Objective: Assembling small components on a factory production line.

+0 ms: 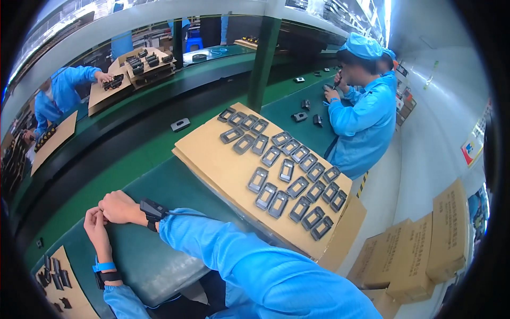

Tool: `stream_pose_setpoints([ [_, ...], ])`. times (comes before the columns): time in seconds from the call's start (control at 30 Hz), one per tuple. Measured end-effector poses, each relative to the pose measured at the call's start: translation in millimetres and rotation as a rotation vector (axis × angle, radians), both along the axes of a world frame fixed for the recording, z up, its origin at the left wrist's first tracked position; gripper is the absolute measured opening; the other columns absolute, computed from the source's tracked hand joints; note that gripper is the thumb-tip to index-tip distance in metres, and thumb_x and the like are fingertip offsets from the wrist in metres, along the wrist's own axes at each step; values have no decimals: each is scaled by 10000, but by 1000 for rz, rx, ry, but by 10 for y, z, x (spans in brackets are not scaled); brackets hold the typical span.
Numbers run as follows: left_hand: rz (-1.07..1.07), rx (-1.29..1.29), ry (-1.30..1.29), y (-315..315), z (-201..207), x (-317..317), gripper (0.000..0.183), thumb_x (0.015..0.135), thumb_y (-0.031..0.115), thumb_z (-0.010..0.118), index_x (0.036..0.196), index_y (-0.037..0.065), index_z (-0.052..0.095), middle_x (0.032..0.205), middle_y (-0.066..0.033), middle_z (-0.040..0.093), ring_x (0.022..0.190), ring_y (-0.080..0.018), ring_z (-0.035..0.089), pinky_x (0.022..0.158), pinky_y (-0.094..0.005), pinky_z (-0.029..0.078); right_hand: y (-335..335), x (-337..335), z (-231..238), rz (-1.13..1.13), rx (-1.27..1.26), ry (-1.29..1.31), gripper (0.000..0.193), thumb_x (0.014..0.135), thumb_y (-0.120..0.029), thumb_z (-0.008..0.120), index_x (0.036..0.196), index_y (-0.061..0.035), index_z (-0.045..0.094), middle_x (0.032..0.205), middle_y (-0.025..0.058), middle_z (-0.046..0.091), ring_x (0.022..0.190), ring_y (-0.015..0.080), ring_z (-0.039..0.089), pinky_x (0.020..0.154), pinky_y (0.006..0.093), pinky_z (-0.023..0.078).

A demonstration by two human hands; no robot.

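My two hands meet at the edge of the green work table, on the left. My right hand is closed, knuckles up, fingers curled under. Against it rests my left hand, its fingers bent and touching the right one. No object shows in either hand; the insides of the fingers are hidden. A black device with a cable sits on my right wrist, and a blue band goes round my left. To the right of my arms, a cardboard sheet bears rows of black rectangular frame-like housings.
A conveyor belt with a grey housing runs beyond the table. Small black parts lie on cardboard at lower left. A co-worker in blue sits at right, another across the line. Cartons stand at right.
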State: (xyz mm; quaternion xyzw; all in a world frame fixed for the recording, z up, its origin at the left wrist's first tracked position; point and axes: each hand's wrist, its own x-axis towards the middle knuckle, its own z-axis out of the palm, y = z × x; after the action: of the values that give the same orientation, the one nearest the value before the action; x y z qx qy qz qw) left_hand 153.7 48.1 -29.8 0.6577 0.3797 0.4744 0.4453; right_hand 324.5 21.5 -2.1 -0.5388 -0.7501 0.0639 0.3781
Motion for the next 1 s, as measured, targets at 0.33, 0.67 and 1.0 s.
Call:
stream_pose_setpoints([
  [0.33, 4, 26, 18, 77, -88, -53, 141, 1074, 126, 577, 1089, 26, 676, 903, 18, 687, 770, -55, 579, 682, -222, 435, 13, -13, -1, 1, -5, 4, 183, 810, -201, 673, 765, -43, 755, 756, 192, 734, 718, 382, 719, 680, 489, 559],
  [0.67, 3, 12, -3, 26, -2, -6, 138, 1071, 130, 583, 1085, 27, 675, 904, 15, 686, 777, -55, 577, 686, -223, 426, 35, -6, 6, 3, -1, -16, 177, 801, -195, 670, 758, -45, 752, 748, 194, 730, 715, 386, 716, 678, 491, 557],
  [1.0, -2, 7, 3, -38, 19, 22, 141, 1071, 131, 581, 1083, 26, 676, 904, 16, 683, 780, -55, 572, 691, -228, 424, -10, 9, -7, 6, -10, 3, 178, 798, -162, 635, 768, -36, 756, 752, 203, 728, 710, 394, 708, 682, 502, 554],
])
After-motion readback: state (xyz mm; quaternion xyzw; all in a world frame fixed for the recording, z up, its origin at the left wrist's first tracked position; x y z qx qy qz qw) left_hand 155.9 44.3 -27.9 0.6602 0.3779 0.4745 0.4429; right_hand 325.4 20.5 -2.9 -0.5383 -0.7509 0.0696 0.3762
